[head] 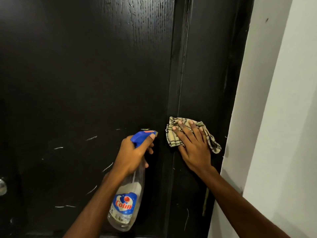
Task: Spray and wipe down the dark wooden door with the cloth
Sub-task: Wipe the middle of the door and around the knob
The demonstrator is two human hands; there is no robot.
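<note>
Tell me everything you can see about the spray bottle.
The spray bottle is clear plastic with a blue trigger head and a blue, white and red label reading Colin. It looks nearly empty. The left hand grips its neck, bottle tilted, nozzle aimed at the dark door, a fingertip on top of the head.

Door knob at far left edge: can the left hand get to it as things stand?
Probably not without letting go: the left hand is wrapped around the spray bottle. The door between it and the knob looks bare, so the path is free.
</note>
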